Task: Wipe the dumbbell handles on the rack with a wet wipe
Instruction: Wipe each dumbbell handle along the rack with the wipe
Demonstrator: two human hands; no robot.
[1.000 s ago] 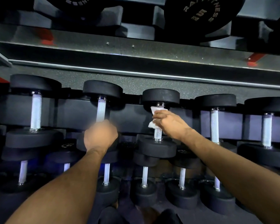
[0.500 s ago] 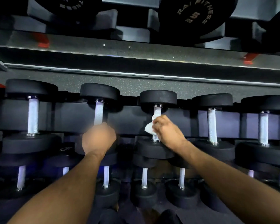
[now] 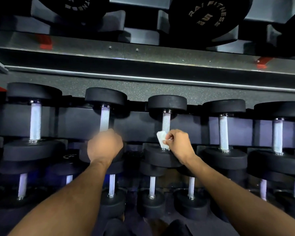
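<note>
Nearest the camera, two bare forearms reached up from the lower edge of the view toward the rack [image 3: 143, 53]. Below them a lower row of smaller dumbbells [image 3: 111, 196] sat in shadow, their short handles catching a little light.

The left hand [image 3: 104, 145] was curled into a fist round the lower end of the second dumbbell's handle [image 3: 104, 119] in the middle row, just above that weight's near head; the hand was blurred, so how its fingers lay could not be told beyond the closed grip. The right hand [image 3: 180, 145] pinched a white wet wipe [image 3: 162, 139] between thumb and fingers and pressed it against the bottom of the third dumbbell's handle [image 3: 166, 122], where the knurled bar met the near head. Above the wipe the bar stood bare.

To the right, two more handles [image 3: 223, 133] [image 3: 277, 135] stood untouched by either hand, and one more [image 3: 35, 121] stood at far left. Farther back ran the grey shelf rail, and above it large plates marked RAI FITNESS [image 3: 209, 16].

The step in hand appeared to be the wiping of the third handle, with the wipe at the low end of a stroke. The next move would probably call for drawing the wipe back up the bar, turning it round the knurling so the hidden side was covered, and then shifting to the neighbouring handle on the right.
</note>
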